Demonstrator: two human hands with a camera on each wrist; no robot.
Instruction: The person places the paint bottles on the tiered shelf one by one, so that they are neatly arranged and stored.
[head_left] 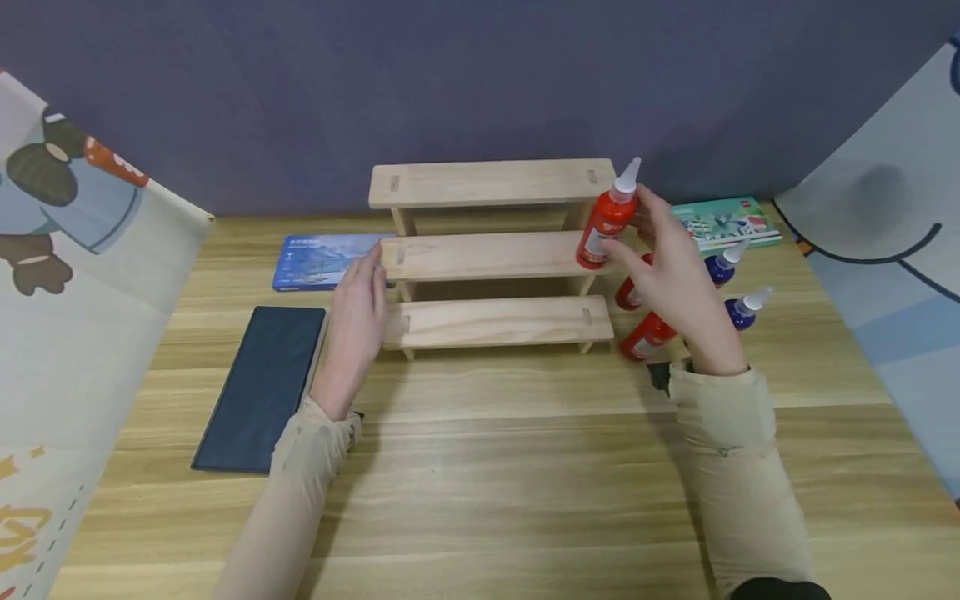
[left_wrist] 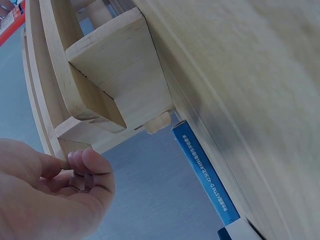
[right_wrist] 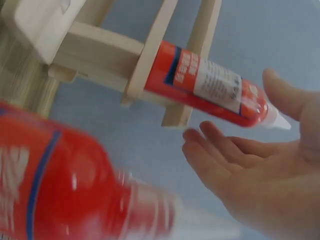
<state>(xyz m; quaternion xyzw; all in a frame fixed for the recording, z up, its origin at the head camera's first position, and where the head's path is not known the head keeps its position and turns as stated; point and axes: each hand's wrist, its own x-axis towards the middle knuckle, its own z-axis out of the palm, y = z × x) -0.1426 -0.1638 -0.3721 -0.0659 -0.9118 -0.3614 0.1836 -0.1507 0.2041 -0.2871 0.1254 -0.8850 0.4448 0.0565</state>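
Note:
A three-tier wooden shelf (head_left: pixel 495 257) stands on the table. My left hand (head_left: pixel 360 304) grips the left end of its middle tier, the fingers curled at the board's end in the left wrist view. On the right end of that tier a red squeeze bottle (head_left: pixel 604 227) with a white pointed nozzle stands upright. Beside this bottle is my right hand (right_wrist: pixel 255 165), its thumb and fingers spread and apart from it in the right wrist view. Two more red bottles (head_left: pixel 647 337) stand on the table below the right hand, partly hidden by it.
Two blue bottles (head_left: pixel 742 312) with white nozzles stand right of my right hand. Behind them lies a green box (head_left: pixel 738 223). At the left are a flat blue box (head_left: pixel 311 260) and a dark notebook (head_left: pixel 258 387). A dark partition (head_left: pixel 480 83) rises behind the shelf.

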